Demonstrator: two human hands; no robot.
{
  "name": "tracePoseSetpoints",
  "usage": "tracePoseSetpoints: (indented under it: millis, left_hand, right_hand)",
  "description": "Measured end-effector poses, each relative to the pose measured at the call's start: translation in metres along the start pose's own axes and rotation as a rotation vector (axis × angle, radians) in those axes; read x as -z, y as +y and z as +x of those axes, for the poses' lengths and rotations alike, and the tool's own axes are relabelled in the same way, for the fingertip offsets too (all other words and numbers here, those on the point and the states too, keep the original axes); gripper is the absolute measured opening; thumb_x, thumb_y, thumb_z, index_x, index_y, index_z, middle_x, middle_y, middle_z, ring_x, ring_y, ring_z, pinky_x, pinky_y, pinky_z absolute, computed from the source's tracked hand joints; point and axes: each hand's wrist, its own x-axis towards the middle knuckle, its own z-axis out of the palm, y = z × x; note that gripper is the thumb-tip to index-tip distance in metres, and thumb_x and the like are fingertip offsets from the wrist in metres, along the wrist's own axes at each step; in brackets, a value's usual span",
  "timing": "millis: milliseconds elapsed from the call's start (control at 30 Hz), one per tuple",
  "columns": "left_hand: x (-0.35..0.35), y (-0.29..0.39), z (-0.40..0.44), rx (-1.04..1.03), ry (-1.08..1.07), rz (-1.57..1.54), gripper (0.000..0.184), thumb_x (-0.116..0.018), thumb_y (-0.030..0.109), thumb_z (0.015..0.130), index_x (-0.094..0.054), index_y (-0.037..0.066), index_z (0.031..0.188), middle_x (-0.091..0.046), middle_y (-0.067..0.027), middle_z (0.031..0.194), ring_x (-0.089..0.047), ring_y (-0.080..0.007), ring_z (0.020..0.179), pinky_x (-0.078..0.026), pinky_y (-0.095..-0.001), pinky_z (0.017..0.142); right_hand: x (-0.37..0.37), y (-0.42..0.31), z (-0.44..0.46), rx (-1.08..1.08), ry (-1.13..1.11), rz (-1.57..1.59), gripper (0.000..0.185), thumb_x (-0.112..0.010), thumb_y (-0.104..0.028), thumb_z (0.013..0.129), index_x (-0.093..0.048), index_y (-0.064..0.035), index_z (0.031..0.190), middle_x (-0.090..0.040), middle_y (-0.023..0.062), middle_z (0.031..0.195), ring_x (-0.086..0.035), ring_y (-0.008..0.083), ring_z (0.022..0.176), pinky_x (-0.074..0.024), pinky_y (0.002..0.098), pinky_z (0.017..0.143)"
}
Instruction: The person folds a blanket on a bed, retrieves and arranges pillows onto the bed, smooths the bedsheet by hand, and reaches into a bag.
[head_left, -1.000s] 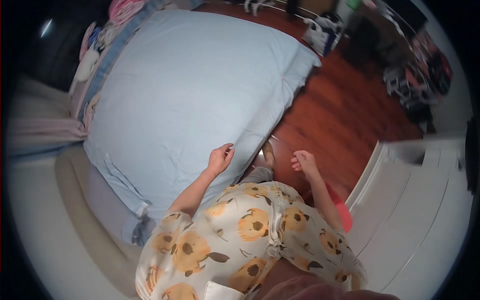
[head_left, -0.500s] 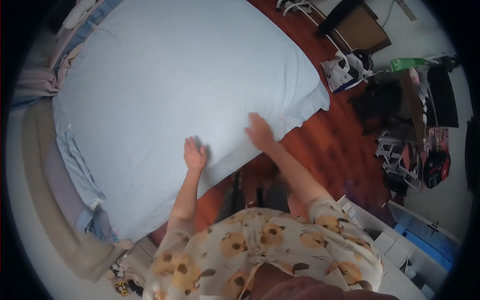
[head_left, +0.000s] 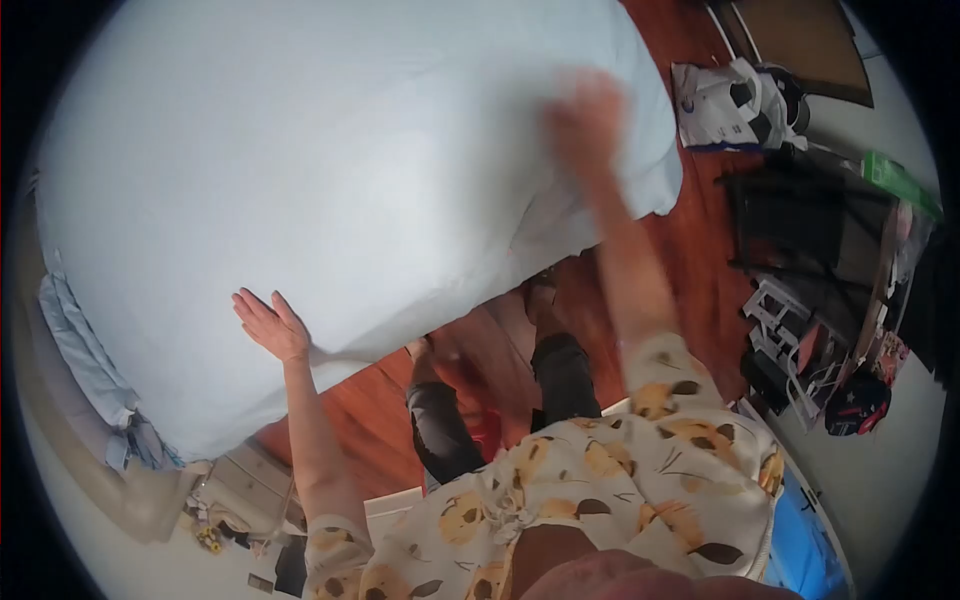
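Observation:
A light blue fitted sheet (head_left: pixel 330 170) covers the mattress and fills the upper left of the head view. My left hand (head_left: pixel 272 325) lies flat on it near the close edge, fingers stretched and thumb apart, holding nothing. Over the right part of the sheet is my right hand (head_left: pixel 588 120), smeared by motion, so its fingers cannot be made out. Shallow wrinkles run along the sheet near the close edge and the right corner, where the cloth hangs over the side.
Reddish wooden floor (head_left: pixel 480 345) runs along the bed's near side, under my feet. A white plastic bag (head_left: pixel 725 105) stands right of the bed, with a black chair (head_left: pixel 790 215) and a folded step stool (head_left: pixel 785 320) beyond. A beige drawer cabinet (head_left: pixel 245 485) is at lower left.
My left hand has moved left along the sheet and now lies flat. The right hand has swept up and right toward the far right corner. The view has shifted closer over the bed.

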Motion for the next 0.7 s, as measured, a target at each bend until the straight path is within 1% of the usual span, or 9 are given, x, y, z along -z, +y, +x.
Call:
tracePoseSetpoints:
  millis: [33, 67, 133, 233, 300, 433, 533, 600, 700]
  left_hand:
    - [0.002, -0.001, -0.002, 0.018, -0.022, 0.015, 0.064, -0.038, 0.042, 0.096, -0.024, 0.001, 0.143, -0.02, -0.0196, 0.15, -0.019, -0.0367, 0.138, -0.016, -0.0533, 0.109]
    - [0.004, 0.004, -0.003, 0.051, -0.025, 0.013, 0.064, -0.042, 0.039, 0.095, -0.025, 0.0, 0.143, -0.022, -0.0214, 0.149, -0.019, -0.0379, 0.138, -0.015, -0.0531, 0.109]
    - [0.007, 0.027, 0.001, 0.0, 0.068, -0.036, 0.065, -0.045, 0.038, 0.093, -0.026, -0.001, 0.142, -0.023, -0.0227, 0.148, -0.019, -0.0385, 0.137, -0.015, -0.053, 0.109]
    - [0.007, 0.074, 0.037, -0.12, 0.177, -0.195, 0.065, -0.051, 0.033, 0.089, -0.032, -0.004, 0.138, -0.027, -0.0258, 0.145, -0.019, -0.0401, 0.137, -0.013, -0.0529, 0.11]
    - [0.008, 0.13, 0.065, -0.077, 0.086, -0.144, 0.068, -0.055, 0.036, 0.087, -0.034, -0.005, 0.137, -0.03, -0.0259, 0.144, -0.019, -0.0396, 0.137, -0.01, -0.0525, 0.11]
    - [-0.024, 0.21, 0.096, -0.319, -0.004, -0.12, 0.073, -0.048, 0.054, 0.087, -0.034, 0.005, 0.139, -0.029, -0.0174, 0.147, -0.023, -0.0346, 0.137, -0.016, -0.0563, 0.109]
    - [-0.017, 0.178, 0.096, -0.21, -0.012, -0.041, 0.08, -0.044, 0.06, 0.086, -0.028, 0.007, 0.143, -0.021, -0.0161, 0.151, -0.017, -0.0324, 0.14, -0.013, -0.0547, 0.111]
    - [-0.007, 0.122, 0.082, -0.046, -0.062, -0.019, 0.084, -0.044, 0.062, 0.085, -0.023, 0.008, 0.146, -0.015, -0.0153, 0.153, -0.011, -0.0313, 0.141, -0.009, -0.0536, 0.112]
    - [-0.002, -0.028, 0.047, 0.322, -0.009, 0.052, 0.081, -0.046, 0.057, 0.087, -0.023, 0.006, 0.145, -0.017, -0.0148, 0.152, -0.011, -0.0321, 0.141, -0.009, -0.0532, 0.112]
  right_hand:
    - [0.018, 0.071, -0.014, -0.121, 0.047, -0.082, 0.049, -0.057, -0.038, 0.085, -0.054, -0.0117, 0.127, -0.05, 0.0173, 0.131, -0.041, 0.0387, 0.123, -0.0289, 0.0509, 0.103]
    - [0.076, 0.109, -0.014, -0.646, -0.308, 0.209, 0.056, -0.051, -0.047, 0.088, -0.05, -0.01, 0.13, -0.046, 0.0188, 0.136, -0.043, 0.0379, 0.124, -0.0323, 0.0498, 0.102]
    - [0.102, 0.207, -0.035, -0.851, -0.876, -0.535, 0.064, -0.048, -0.051, 0.088, -0.044, -0.0076, 0.134, -0.045, 0.0228, 0.134, -0.047, 0.0343, 0.122, -0.0398, 0.0464, 0.097]
    - [0.115, 0.226, -0.011, -0.389, -0.269, -0.301, 0.053, -0.052, -0.041, 0.088, -0.051, -0.0045, 0.126, -0.052, 0.0247, 0.123, -0.05, 0.0411, 0.114, -0.0417, 0.0474, 0.094]
    - [0.094, 0.144, 0.066, -0.023, -0.071, -0.163, 0.047, -0.053, -0.034, 0.089, -0.051, -0.0042, 0.125, -0.053, 0.0252, 0.121, -0.051, 0.0421, 0.111, -0.0433, 0.0474, 0.091]
    - [-0.022, -0.142, 0.148, 0.589, -0.085, 0.128, 0.046, -0.056, -0.033, 0.088, -0.051, -0.0114, 0.128, -0.046, 0.0191, 0.133, -0.043, 0.0341, 0.123, -0.0359, 0.0459, 0.099]
    - [-0.049, -0.204, 0.126, 0.777, -0.098, 0.188, 0.049, -0.056, -0.035, 0.087, -0.049, -0.0168, 0.132, -0.044, 0.0139, 0.137, -0.038, 0.031, 0.128, -0.0311, 0.0467, 0.103]
    - [-0.059, -0.136, 0.125, 0.649, 0.025, 0.166, 0.049, -0.055, -0.037, 0.088, -0.048, -0.0169, 0.133, -0.049, 0.0147, 0.132, -0.041, 0.0303, 0.126, -0.031, 0.0479, 0.103]
    - [-0.031, 0.036, 0.105, 0.126, -0.133, 0.166, 0.046, -0.048, -0.031, 0.093, -0.049, -0.0057, 0.131, -0.047, 0.0193, 0.134, -0.043, 0.0346, 0.124, -0.0328, 0.0422, 0.104]
